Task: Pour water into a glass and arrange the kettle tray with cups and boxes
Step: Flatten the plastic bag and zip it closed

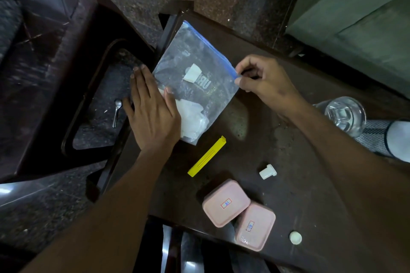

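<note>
A clear zip bag [199,68] with a blue seal strip lies on the dark brown table [277,162], holding white plastic pieces. My left hand [153,115] presses flat on the bag's left edge. My right hand [264,77] pinches the blue strip at the bag's right corner. Two pink lidded boxes [226,203] [255,226] sit side by side near the table's front edge. A glass of water [345,114] stands at the far right.
A yellow bag clip [207,156] lies below the bag. A small white plastic fitting [268,171] and a round white cap [295,237] rest on the table. A mesh-covered cylinder [377,137] lies at the right edge. A spoon [116,113] lies on the floor beneath a dark stool [51,73].
</note>
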The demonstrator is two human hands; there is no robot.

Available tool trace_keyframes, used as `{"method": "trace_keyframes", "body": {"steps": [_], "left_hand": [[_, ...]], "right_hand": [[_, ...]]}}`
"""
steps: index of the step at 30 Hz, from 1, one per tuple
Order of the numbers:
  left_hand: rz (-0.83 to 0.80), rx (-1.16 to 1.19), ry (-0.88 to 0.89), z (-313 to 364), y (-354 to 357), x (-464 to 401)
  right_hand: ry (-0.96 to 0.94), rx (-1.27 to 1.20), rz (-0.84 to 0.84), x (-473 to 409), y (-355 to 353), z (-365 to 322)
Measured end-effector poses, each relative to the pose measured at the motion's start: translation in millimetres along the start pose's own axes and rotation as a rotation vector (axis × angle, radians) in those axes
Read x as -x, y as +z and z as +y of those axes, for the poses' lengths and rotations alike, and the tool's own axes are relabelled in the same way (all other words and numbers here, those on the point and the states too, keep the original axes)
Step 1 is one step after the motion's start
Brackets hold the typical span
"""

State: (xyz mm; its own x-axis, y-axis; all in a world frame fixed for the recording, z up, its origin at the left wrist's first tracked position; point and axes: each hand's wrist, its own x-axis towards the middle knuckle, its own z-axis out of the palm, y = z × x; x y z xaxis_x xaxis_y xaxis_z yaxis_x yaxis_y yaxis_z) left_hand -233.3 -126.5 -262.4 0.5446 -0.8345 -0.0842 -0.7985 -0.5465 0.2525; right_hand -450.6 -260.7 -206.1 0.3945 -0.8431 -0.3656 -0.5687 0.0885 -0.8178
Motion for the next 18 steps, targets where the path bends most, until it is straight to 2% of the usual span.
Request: {"method": "trace_keyframes", "body": {"steps": [6, 13, 15, 18], "left_hand": [[-0.004, -0.023, 0.001, 0.2, -0.9, 0.0], [-0.026, -0.025, -0.003, 1.7, -3.3, 0.1], [-0.031, -0.015, -0.006, 1.9, -4.6, 0.0], [-0.031, -0.001, -0.005, 2.6, -5.5, 0.3]], "right_hand": [[-0.06, 0.088, -0.081, 0.4, -0.8, -4.9], [-0.056, 0.406, -0.201, -3.1, -23.1, -17.4], [-0.062, 0.47, -0.181, -7.2, -34.0, -16.1], [-0.041, 0.435, -0.137, -11.3, -41.8, -14.8]]}}
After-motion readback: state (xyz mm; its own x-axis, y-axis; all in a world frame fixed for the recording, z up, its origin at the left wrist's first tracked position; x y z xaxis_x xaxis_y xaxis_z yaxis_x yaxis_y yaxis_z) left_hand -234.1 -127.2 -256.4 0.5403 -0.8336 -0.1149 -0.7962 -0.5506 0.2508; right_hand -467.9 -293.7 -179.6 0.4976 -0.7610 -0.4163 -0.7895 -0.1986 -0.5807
